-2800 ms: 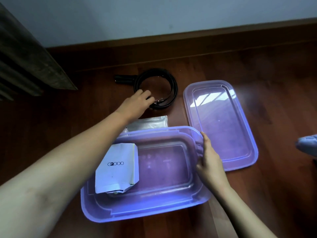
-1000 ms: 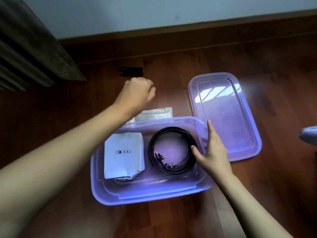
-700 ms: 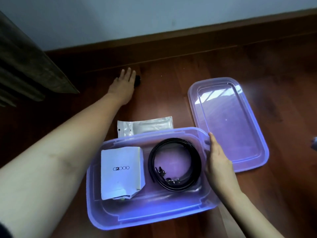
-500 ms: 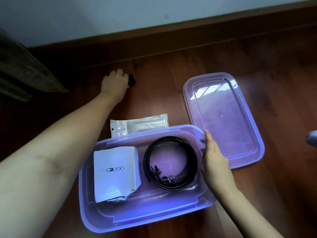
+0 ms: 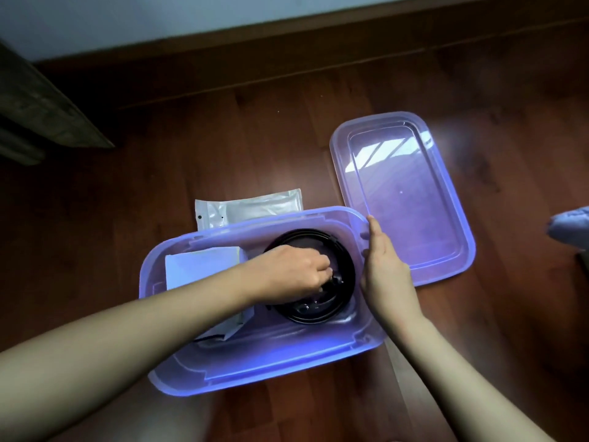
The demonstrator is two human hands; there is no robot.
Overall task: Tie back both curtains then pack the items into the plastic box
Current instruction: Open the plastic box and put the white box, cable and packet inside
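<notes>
The translucent purple plastic box (image 5: 255, 374) lies open on the wooden floor. Inside it are a white packet (image 5: 204, 266) on the left and a coiled black belt (image 5: 345, 269) on the right. My left hand (image 5: 293, 272) is down inside the box over the belt's coil, fingers curled around a small black object that is mostly hidden. My right hand (image 5: 385, 266) rests flat against the box's right rim. A silver zip pouch (image 5: 251, 205) lies on the floor just behind the box.
The box's purple lid (image 5: 404, 196) lies flat to the right of the box. A dark curtain hem (image 5: 41, 116) hangs at the far left. The wooden skirting board (image 5: 287, 55) runs along the wall behind. Something pale blue (image 5: 570, 224) shows at the right edge.
My left hand took the small black object from the floor near the skirting board and brought it into the box over the belt. Before that, the belt went into the box. My right hand stayed on the rim.
</notes>
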